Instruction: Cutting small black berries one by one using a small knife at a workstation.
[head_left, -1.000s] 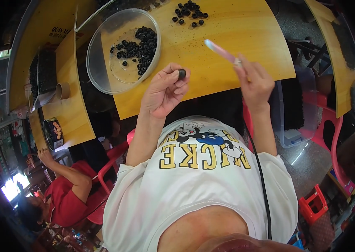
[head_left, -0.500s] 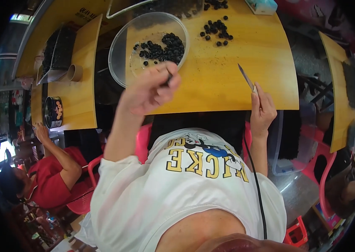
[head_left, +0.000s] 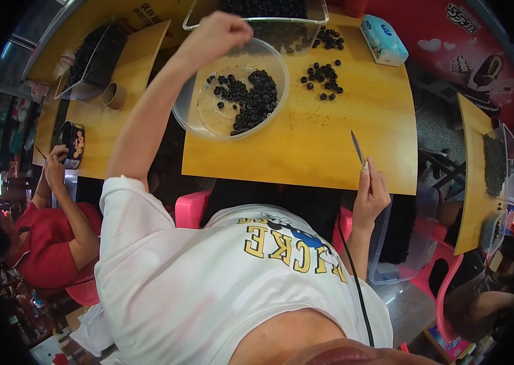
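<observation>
My left hand (head_left: 220,33) is stretched far forward, fingers curled together, at the near rim of a clear rectangular bin (head_left: 257,23) heaped with small black round pieces. Whatever the fingers hold, if anything, is hidden. Below that hand lies a wide, clear round tub (head_left: 201,125), with many black ring-like pieces (head_left: 260,100) gathered mostly in its right half. My right hand (head_left: 371,193) grips a small knife (head_left: 357,146) by its pale handle near the table's front right, its narrow blade pointing away from me. Loose black pieces (head_left: 324,76) sit on the table right of the tub.
A blue-white tissue pack (head_left: 385,41) lies at the table's far right corner. Left, a person in red (head_left: 56,243) works at another table with a black bin and a paper cup (head_left: 113,96). A clear bin of dark material (head_left: 400,237) stands beside my right arm.
My left hand has moved forward from the tub's near rim, where a dark piece showed in its fingers, to the far bin. The right hand still holds the knife; the whole view has shifted.
</observation>
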`<state>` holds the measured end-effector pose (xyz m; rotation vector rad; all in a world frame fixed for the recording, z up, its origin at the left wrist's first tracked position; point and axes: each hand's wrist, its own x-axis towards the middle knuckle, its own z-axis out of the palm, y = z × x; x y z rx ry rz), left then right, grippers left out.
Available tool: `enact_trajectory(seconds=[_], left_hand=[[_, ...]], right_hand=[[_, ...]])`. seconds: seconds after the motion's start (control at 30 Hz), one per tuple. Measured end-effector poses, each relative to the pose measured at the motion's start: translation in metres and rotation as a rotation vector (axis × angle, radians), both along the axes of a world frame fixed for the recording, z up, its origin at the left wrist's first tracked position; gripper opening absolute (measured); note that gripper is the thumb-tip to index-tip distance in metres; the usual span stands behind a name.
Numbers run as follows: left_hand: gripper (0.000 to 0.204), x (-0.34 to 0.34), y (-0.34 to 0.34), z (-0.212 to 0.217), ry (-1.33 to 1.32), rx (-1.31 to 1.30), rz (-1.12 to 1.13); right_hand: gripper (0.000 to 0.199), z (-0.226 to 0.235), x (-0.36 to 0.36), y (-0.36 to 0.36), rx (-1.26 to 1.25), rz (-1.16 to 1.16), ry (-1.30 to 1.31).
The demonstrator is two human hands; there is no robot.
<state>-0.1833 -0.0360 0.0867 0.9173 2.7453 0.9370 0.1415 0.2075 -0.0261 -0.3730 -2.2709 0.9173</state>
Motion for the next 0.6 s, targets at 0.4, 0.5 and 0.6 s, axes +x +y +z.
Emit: enact_trajectory(seconds=[0.4,0.5,0.6], left_hand=[[0.016,0.015,-0.017,-0.088,-0.133,-0.201,-0.129],[0.019,0.016,-0.018,-0.09,-0.149,-0.247,-0.159],[0.022,0.021,-0.019,-0.08,-0.154,-0.241,-0.163]], right_hand=[[0.021,0.002,-0.019,-0.01,-0.015,0.073,0.032],[0.021,0.001,-0.018,-0.011,-0.013,0.067,0.01],[0.023,0.0,-0.017,-0.01,-0.021,0.077,0.01]])
